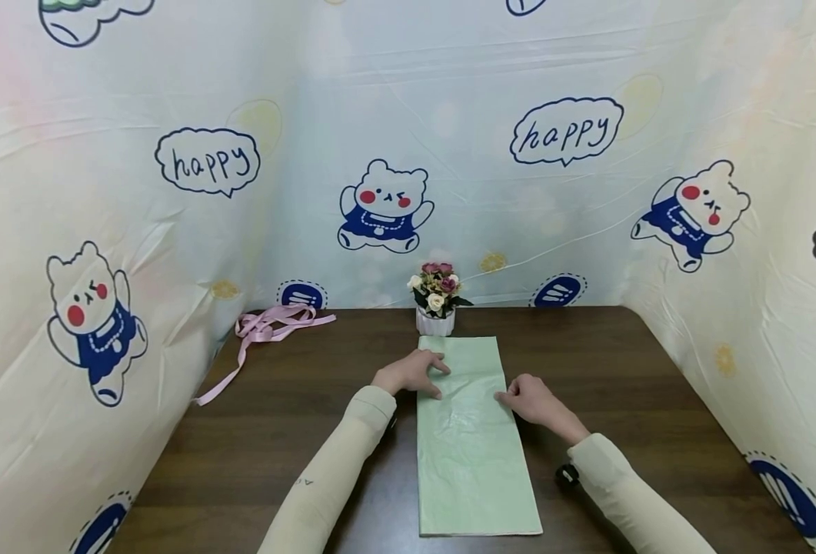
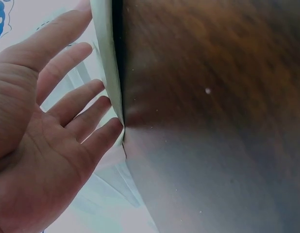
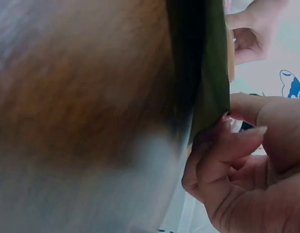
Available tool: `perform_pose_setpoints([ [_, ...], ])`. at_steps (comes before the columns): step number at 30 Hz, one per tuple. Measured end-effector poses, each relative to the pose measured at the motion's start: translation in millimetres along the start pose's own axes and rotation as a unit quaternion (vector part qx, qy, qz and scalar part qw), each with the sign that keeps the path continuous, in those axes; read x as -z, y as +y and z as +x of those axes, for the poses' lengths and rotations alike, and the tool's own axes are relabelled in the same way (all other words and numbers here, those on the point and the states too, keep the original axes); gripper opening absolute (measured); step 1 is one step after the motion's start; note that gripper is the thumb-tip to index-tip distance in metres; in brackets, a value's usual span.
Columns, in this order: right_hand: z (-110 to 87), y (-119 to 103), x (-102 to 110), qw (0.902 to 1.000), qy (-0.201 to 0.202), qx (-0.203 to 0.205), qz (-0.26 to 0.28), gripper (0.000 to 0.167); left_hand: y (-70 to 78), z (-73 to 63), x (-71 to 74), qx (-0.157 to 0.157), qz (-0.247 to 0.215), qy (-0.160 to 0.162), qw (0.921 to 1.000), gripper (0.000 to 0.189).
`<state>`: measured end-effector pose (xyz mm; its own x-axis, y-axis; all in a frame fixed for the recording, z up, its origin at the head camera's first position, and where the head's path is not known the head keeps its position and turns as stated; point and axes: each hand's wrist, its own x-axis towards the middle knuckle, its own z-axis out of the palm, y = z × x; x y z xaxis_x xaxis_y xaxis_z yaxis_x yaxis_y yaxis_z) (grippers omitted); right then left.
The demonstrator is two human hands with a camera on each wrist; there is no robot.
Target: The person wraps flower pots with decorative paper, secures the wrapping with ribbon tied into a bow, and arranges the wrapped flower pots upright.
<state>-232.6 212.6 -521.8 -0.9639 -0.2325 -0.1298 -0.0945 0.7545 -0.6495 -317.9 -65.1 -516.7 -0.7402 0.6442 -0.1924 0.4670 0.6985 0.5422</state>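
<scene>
A long folded sheet of pale green paper [image 1: 473, 469], creased near its middle, lies lengthwise on the brown table. My left hand [image 1: 414, 373] rests on its left side towards the far end. In the left wrist view the fingers of the left hand [image 2: 53, 116] are spread and fairly straight, touching the paper [image 2: 108, 58]. At the right edge, my right hand [image 1: 534, 400] pinches the paper between thumb and curled fingers. The right wrist view shows this edge of the paper [image 3: 215, 82] slightly raised at the right hand [image 3: 252, 160].
Behind the paper stands a small white pot of artificial flowers [image 1: 437, 300]. A loose pink ribbon [image 1: 269, 327] lies at the table's far left, one end trailing forward. Printed cloth [image 1: 463, 192] with bears hangs round the back and sides of the table [image 1: 297, 385].
</scene>
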Motion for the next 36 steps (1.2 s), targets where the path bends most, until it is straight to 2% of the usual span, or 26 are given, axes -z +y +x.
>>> perform_pose_setpoints([
  [8, -1.3, 1, 1, 0.9983, 0.028, 0.050, -0.007, 0.054, -0.5, 0.0, -0.1, -0.002, -0.012, 0.001, 0.9999, 0.050],
  [14, -2.7, -1, 0, 0.9976, 0.025, 0.065, -0.003, 0.055, -0.6, 0.9, -0.6, -0.004, -0.014, -0.001, 0.9999, 0.050],
  [18, -2.6, -2, -2, 0.9980, 0.025, 0.058, 0.005, 0.051, -0.9, 1.2, -1.8, -0.007, -0.010, 0.001, 0.9999, 0.049],
  [25, -2.2, -2, -2, 0.9986, 0.049, 0.017, -0.011, 0.035, -2.3, 2.2, -2.9, -0.016, -0.001, 0.000, 0.9999, 0.050],
  [29, -1.3, -2, -1, 0.9984, 0.055, 0.008, -0.006, 0.037, 0.1, 1.9, -2.0, -0.016, 0.006, 0.005, 0.9998, 0.046],
  [32, 0.0, -2, -2, 0.9982, 0.060, 0.003, 0.002, 0.042, 4.9, 3.7, -2.8, -0.037, 0.010, 0.032, 0.9988, 0.036],
  [35, 1.7, -2, -2, 0.9980, 0.063, 0.001, 0.006, 0.044, 14.2, 9.2, -6.7, -0.076, 0.003, 0.081, 0.9938, 0.018],
  [36, 2.0, -2, -3, 0.9980, 0.062, 0.000, 0.008, 0.044, 18.5, 11.8, -9.1, -0.086, -0.001, 0.098, 0.9915, 0.021],
])
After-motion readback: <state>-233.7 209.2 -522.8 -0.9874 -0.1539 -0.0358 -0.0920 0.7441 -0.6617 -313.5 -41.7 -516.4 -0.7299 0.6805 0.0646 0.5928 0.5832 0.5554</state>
